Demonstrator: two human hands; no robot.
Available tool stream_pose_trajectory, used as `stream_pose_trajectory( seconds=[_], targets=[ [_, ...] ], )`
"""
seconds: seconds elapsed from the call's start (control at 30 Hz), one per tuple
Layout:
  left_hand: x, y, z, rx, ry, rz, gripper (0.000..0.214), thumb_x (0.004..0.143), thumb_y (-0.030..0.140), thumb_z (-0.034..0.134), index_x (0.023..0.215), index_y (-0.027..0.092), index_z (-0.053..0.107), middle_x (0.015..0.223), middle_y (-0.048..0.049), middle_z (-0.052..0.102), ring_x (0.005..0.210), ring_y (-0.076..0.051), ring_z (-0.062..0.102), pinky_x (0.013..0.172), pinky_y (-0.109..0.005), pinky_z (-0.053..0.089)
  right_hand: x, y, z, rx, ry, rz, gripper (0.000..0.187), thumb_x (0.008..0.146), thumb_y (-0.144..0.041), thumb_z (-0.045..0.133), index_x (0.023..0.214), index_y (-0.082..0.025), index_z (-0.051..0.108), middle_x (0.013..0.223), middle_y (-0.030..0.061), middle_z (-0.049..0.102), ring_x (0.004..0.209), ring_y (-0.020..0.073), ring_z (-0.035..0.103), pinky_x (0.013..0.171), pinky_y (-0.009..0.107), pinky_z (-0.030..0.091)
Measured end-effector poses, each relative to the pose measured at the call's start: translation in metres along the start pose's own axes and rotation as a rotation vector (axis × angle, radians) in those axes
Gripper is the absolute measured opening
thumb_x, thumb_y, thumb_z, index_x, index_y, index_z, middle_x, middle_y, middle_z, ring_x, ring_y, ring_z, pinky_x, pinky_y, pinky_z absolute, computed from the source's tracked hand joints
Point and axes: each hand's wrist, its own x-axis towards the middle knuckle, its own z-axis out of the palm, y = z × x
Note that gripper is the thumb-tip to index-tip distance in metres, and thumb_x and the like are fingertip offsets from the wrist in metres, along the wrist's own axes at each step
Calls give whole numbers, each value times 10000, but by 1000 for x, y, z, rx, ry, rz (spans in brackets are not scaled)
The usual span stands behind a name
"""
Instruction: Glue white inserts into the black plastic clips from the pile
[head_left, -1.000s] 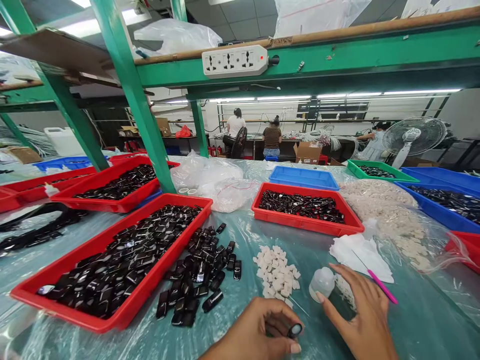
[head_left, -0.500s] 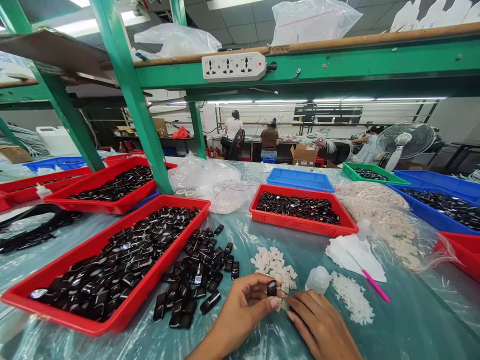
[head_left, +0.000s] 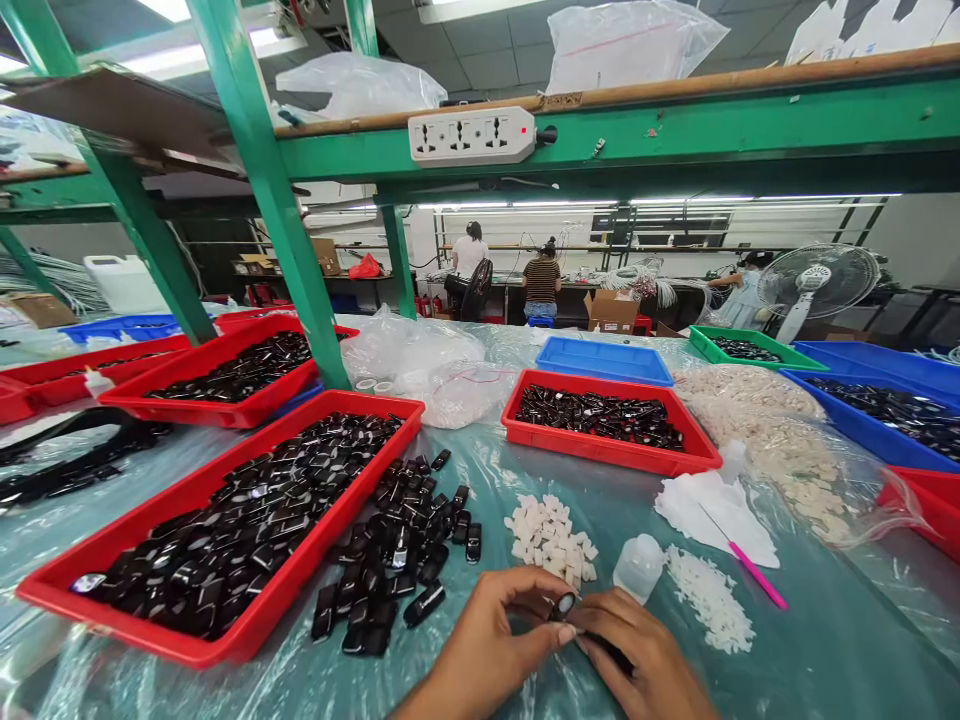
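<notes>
My left hand [head_left: 499, 645] pinches a small glossy black plastic piece [head_left: 562, 605] between thumb and fingers, its rounded end tilted up towards me. Pressed close against the same piece are the bent fingers of my right hand [head_left: 641, 645]. A dark strip shows under the right fingers; whether it belongs to the piece I cannot tell. Just beyond my hands lies a heap of small cream-coloured pieces [head_left: 551, 535]. Loose black pieces [head_left: 397, 550] are piled left of my left hand. To the right sit a translucent bottle [head_left: 639, 568] and a spread of small white bits [head_left: 709, 600].
A large red tray [head_left: 225, 650] of black pieces stands left, a smaller red tray [head_left: 611, 452] ahead. A pink-handled pick [head_left: 757, 573] rests on white tissue [head_left: 712, 510]. Behind is a bag of cream pieces [head_left: 795, 460]. A green shelf beam [head_left: 712, 135] crosses overhead; people sit far back.
The black piece has tipped from upright to tilted, end facing me. My right fingers have closed in on it. The pale bit seen by my left thumb no longer shows.
</notes>
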Motion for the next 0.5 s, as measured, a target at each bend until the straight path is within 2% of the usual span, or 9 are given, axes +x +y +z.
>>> stream_pose_trajectory(
  seconds=[0.07, 0.13, 0.17, 0.23, 0.3, 0.33, 0.4, 0.5],
  targets=[
    [-1, 0, 0, 19, 12, -4, 214, 648, 109, 689, 860, 135, 691, 831, -59, 682, 780, -184, 611, 760, -295, 466, 0, -1, -3, -5, -4, -11, 246, 814, -77, 485, 910, -241, 641, 870, 62, 688, 813, 204, 658, 684, 294, 540],
    [-2, -1, 1, 35, 7, -16, 227, 640, 103, 693, 865, 136, 694, 805, -48, 678, 763, -179, 611, 752, -290, 467, -4, -3, -6, -45, 52, -40, 254, 785, -82, 518, 938, -256, 622, 867, 59, 677, 792, 216, 649, 665, 310, 526],
    [-2, -1, 1, 42, 7, -25, 224, 638, 104, 696, 860, 136, 694, 790, -44, 674, 753, -177, 608, 746, -288, 467, -6, -4, -8, -66, 117, -53, 247, 773, -91, 535, 939, -262, 600, 848, 57, 665, 765, 221, 640, 645, 318, 514],
    [-2, 0, 2, 53, 30, -43, 224, 622, 105, 711, 842, 138, 689, 773, -36, 664, 739, -172, 598, 733, -283, 466, -14, -2, -11, -82, 328, -9, 186, 772, -120, 538, 891, -264, 538, 811, 54, 613, 725, 224, 602, 621, 333, 478],
    [-2, 0, 3, 58, 41, -55, 219, 604, 98, 722, 815, 141, 681, 765, -30, 657, 728, -167, 587, 717, -274, 463, -21, 5, -14, -59, 553, 129, 123, 791, -160, 504, 854, -260, 471, 846, 62, 547, 779, 239, 564, 661, 360, 448],
    [-1, 1, 3, 60, 38, -60, 213, 599, 95, 726, 801, 142, 677, 756, -25, 654, 721, -164, 581, 709, -269, 460, -24, 10, -15, -47, 621, 213, 107, 798, -185, 486, 871, -257, 457, 894, 72, 528, 840, 255, 550, 703, 382, 435],
    [0, 2, 2, 56, 28, -63, 209, 595, 96, 731, 789, 144, 669, 753, -20, 650, 710, -156, 573, 700, -260, 454, -29, 23, -17, -38, 602, 345, 204, 788, -246, 482, 990, -248, 459, 1018, 94, 529, 963, 291, 529, 774, 427, 407],
    [1, 3, 2, 37, 11, -57, 213, 595, 104, 736, 790, 142, 661, 750, -15, 647, 691, -148, 567, 685, -252, 450, -28, 40, -17, -63, 422, 539, 387, 748, -348, 536, 1118, -250, 478, 1108, 98, 578, 1017, 330, 529, 828, 497, 360]
  ],
)
